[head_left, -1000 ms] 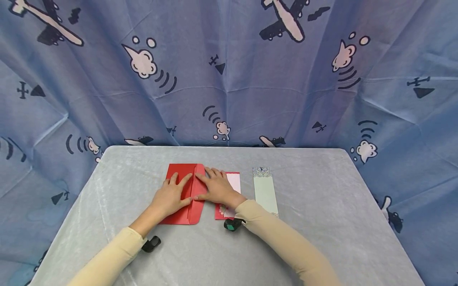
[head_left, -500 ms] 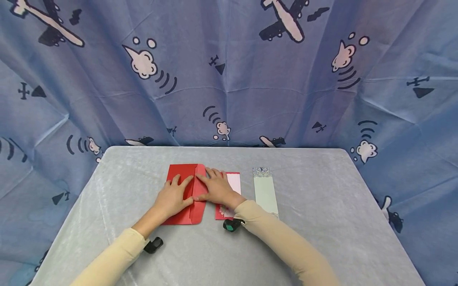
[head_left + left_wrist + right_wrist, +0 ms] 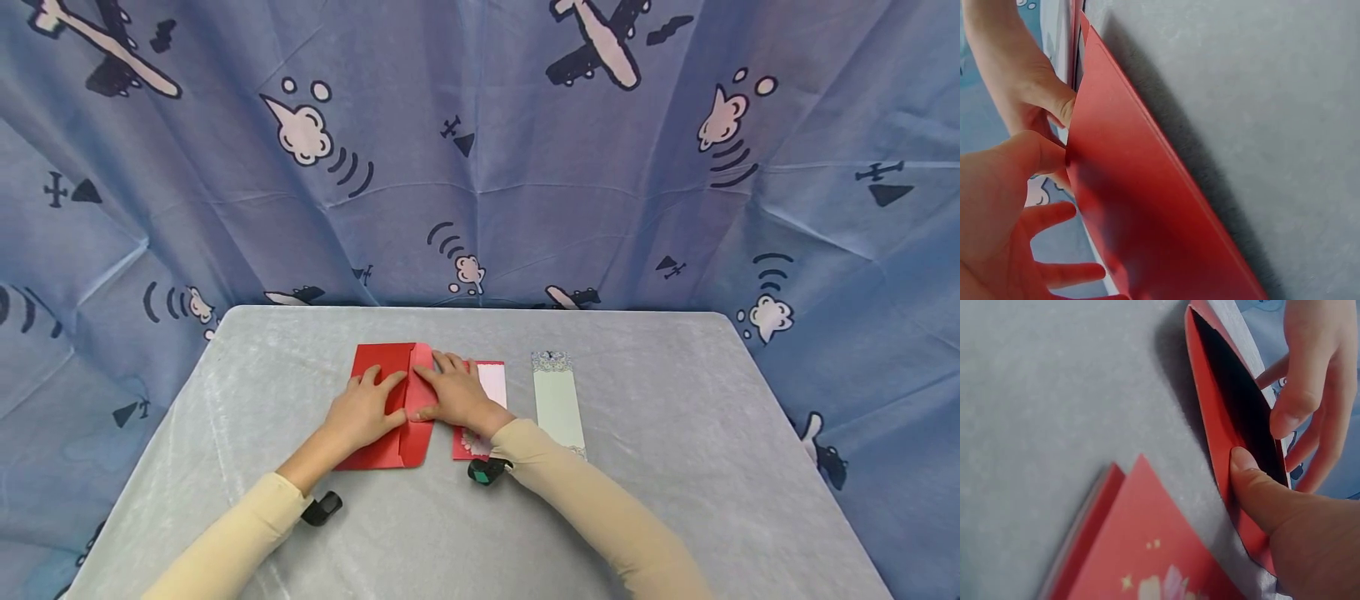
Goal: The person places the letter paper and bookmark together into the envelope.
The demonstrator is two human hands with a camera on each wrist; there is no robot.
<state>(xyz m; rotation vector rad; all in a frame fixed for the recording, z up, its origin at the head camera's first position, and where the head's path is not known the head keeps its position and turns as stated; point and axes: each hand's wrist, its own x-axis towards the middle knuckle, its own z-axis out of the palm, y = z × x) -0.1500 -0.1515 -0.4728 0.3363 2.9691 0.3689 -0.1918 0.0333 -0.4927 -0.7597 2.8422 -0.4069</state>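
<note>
A red envelope lies on the table, its lighter flap turned to the right. My left hand is spread over its body, the thumb at the edge of the mouth. From the other side my right hand rests its thumb and index finger on the flap. In the right wrist view the envelope's mouth gapes around a dark inside; the right thumb presses the flap's inner face. The left wrist view shows the envelope's red underside and the left fingers extended along it.
A red and pink card with a flower print lies beneath my right wrist, partly covered. Right of it is a long pale green card with patterned ends. The grey-covered table meets a blue airplane-print curtain behind.
Both hands keep nearly the same place on the envelope. The envelope and left hand have shifted very slightly to the right.
</note>
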